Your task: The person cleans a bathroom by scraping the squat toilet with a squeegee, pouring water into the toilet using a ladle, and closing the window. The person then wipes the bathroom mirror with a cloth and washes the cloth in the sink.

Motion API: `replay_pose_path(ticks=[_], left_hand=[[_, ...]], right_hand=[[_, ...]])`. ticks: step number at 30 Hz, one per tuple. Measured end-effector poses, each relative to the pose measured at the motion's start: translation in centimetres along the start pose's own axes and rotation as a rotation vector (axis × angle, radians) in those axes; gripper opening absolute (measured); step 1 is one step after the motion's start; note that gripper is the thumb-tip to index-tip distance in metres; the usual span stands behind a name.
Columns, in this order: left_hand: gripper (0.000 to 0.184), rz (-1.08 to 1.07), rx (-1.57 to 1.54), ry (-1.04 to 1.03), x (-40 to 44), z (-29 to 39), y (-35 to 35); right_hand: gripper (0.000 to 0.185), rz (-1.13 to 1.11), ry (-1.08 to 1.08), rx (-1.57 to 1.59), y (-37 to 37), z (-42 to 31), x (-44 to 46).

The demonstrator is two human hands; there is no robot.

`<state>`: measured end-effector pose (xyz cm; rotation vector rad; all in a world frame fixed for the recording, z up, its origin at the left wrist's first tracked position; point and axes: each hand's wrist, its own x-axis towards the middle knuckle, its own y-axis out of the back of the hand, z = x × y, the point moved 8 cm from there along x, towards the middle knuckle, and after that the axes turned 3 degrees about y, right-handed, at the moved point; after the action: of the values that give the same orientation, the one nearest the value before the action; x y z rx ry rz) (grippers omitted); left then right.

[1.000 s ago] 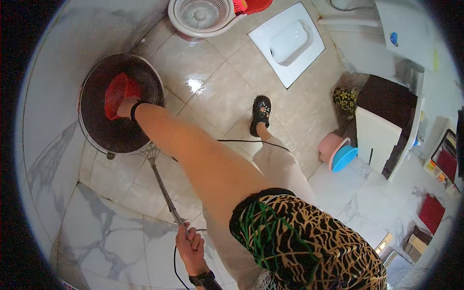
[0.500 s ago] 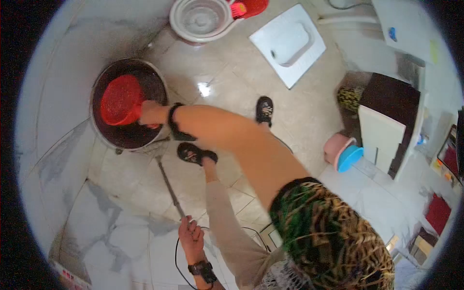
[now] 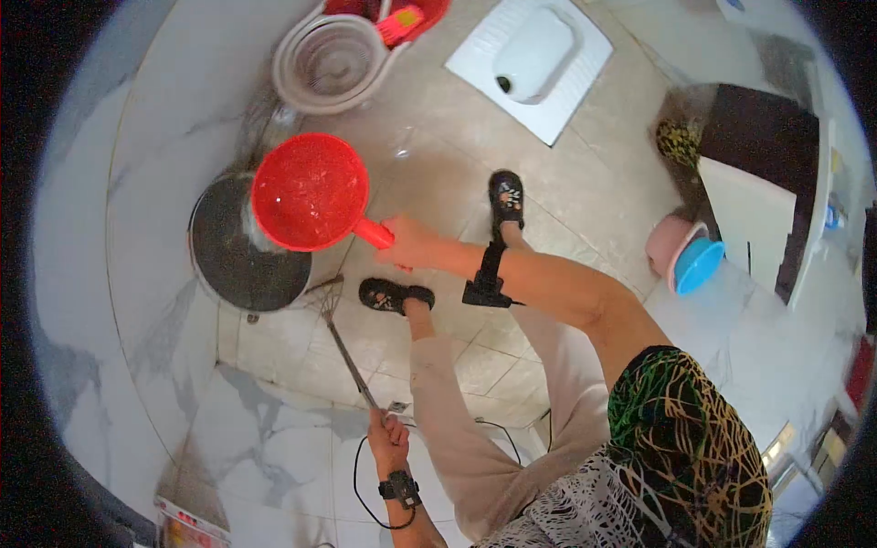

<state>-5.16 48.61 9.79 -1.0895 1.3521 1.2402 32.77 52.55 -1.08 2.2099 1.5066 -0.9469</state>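
My right hand (image 3: 402, 242) is wrapped around the handle of a large red dipper (image 3: 311, 187). The dipper hangs above the floor, its bowl overlapping the rim of a big round metal pot (image 3: 247, 274) with dark contents. A pale, blurred streak like water shows at the dipper's left edge, over the pot. Down at the lower left, my left hand (image 3: 388, 438) is closed around a long thin metal rod (image 3: 345, 356). The rod's far end splays into several thin prongs beside the pot. Both wrists carry black straps with small devices.
White nested basins (image 3: 333, 64) stand by the wall, with red items behind. A squat toilet (image 3: 539, 64) is set in the tiled floor. A pink bucket (image 3: 671, 242) and a blue basin (image 3: 699, 265) sit near a white cabinet panel (image 3: 749, 215). A cable (image 3: 356, 484) loops near my left arm.
My right hand has lifted the red dipper out of the pot and moved it up and to the right. My left hand keeps hold of the rod. The view has shifted somewhat.
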Motion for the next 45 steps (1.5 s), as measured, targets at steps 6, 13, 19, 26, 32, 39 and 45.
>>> replay_pose_path(ticks=[6, 13, 19, 26, 32, 39, 45], left_hand=[[0.026, 0.127, 0.114, 0.049, 0.2, -1.3, -0.3], [0.030, 0.165, 0.181, 0.035, -2.4, -1.8, -4.8], [0.033, 0.223, 0.208, 0.053, -4.2, -1.9, -8.5], [0.032, 0.345, 0.277, 0.042, -3.4, -2.0, -9.0], [0.033, 0.308, 0.255, 0.048, -2.8, -2.4, -10.4], [0.033, 0.255, 0.228, 0.084, -2.7, -2.4, -9.7], [0.033, 0.335, 0.280, 0.069, -2.3, -2.5, -9.1]], right_hand=[[0.014, 0.356, -0.028, 0.361, 11.3, 6.4, -1.4], [0.013, 0.601, -0.079, 0.567, 25.2, 15.6, 2.7], [0.009, 0.626, -0.057, 0.889, 34.4, 19.7, 5.8], [0.011, 0.554, -0.043, 1.204, 38.8, 22.8, 6.0], [0.011, 0.496, -0.056, 1.409, 39.5, 24.3, 6.2], [0.011, 0.421, 0.031, 1.573, 39.5, 26.1, 7.4], [0.012, 0.391, 0.099, 1.849, 39.6, 23.4, 6.8]])
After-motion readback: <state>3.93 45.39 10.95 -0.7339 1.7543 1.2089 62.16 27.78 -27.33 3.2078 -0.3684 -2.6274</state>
